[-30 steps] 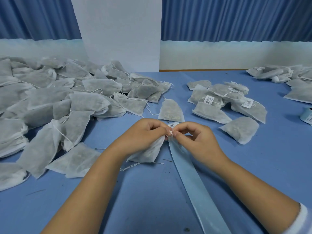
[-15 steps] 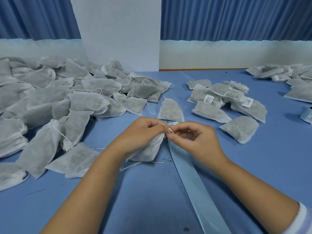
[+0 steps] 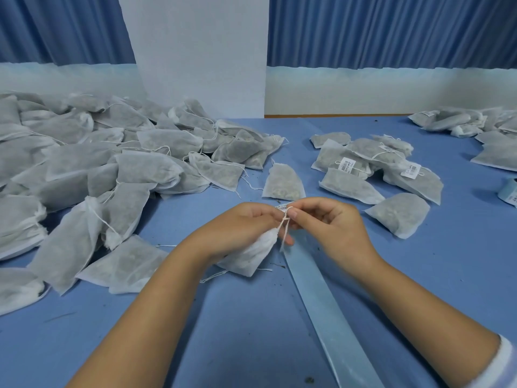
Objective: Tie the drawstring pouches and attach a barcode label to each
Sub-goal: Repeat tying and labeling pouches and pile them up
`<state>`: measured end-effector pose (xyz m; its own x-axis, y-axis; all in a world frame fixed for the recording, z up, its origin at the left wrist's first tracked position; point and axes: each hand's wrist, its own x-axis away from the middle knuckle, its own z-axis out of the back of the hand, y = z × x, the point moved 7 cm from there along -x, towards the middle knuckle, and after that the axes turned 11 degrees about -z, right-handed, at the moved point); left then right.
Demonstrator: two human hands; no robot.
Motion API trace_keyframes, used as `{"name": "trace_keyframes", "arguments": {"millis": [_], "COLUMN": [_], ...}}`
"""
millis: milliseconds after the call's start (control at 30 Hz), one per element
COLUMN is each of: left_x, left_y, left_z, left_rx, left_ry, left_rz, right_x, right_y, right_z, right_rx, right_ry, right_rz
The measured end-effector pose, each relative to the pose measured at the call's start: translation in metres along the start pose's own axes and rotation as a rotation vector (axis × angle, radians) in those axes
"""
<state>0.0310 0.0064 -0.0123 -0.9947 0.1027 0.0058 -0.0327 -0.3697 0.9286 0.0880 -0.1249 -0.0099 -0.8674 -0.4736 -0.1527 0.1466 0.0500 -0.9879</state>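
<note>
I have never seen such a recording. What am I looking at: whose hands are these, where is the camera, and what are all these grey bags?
No machine: a person works with bare hands, filmed by a camera worn on the head, looking down. The left hand holds a white pouch by its gathered neck; the right hand pinches its drawstring. On the blue table lie a pile of pouches at left, labelled pouches at right, and a pale label strip near the hands.
</note>
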Motion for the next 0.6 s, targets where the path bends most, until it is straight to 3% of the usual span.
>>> {"name": "trace_keyframes", "arguments": {"millis": [267,600], "left_x": [-0.001,-0.005], "left_y": [-0.001,0.01], "left_z": [0.007,0.016], "left_rx": [0.063,-0.344], "left_ry": [0.145,0.33], "left_rz": [-0.026,-0.203], "right_x": [-0.003,0.0], "right_y": [0.002,0.006], "right_z": [0.008,0.002], "right_rx": [-0.093,-0.167], "right_ry": [0.075,0.041], "right_rz": [-0.046,-0.15]}}
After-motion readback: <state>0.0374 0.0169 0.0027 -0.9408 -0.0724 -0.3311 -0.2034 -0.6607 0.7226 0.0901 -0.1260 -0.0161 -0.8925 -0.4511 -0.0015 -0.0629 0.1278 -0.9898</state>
